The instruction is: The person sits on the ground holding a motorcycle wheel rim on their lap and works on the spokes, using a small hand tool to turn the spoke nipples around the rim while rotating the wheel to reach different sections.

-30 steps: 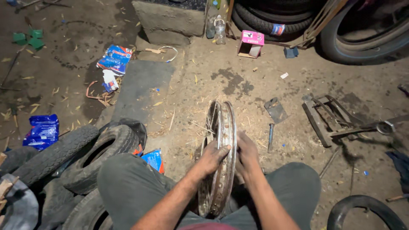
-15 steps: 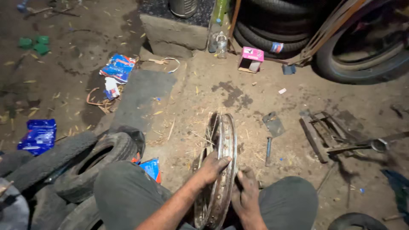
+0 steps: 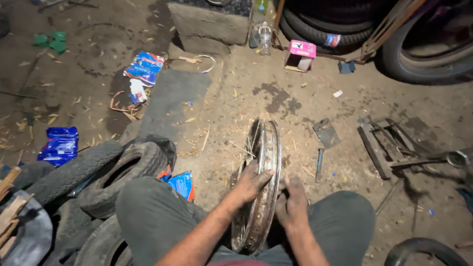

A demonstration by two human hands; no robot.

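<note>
A rusty metal wheel rim [image 3: 268,148] stands upright on edge between my knees, on the dirt floor. My left hand [image 3: 251,181] lies flat over the rim's left side and top edge, fingers spread across it. On the rim's right side my right hand [image 3: 291,203] sits lower, with its fingers curled against the rim wall. Thin spokes show inside the rim near its far end. What the right fingers pinch is hidden.
Worn tyres [image 3: 116,170] pile up at my left. A metal stand [image 3: 389,145] and a small hand tool [image 3: 319,164] lie to the right. Blue packets [image 3: 60,144], a pink box [image 3: 300,55], a plastic bottle [image 3: 265,39] and a concrete block [image 3: 209,22] sit farther out.
My right hand has slid down the rim's right side toward my lap. My left hand stays on the rim top. The view has shifted slightly.
</note>
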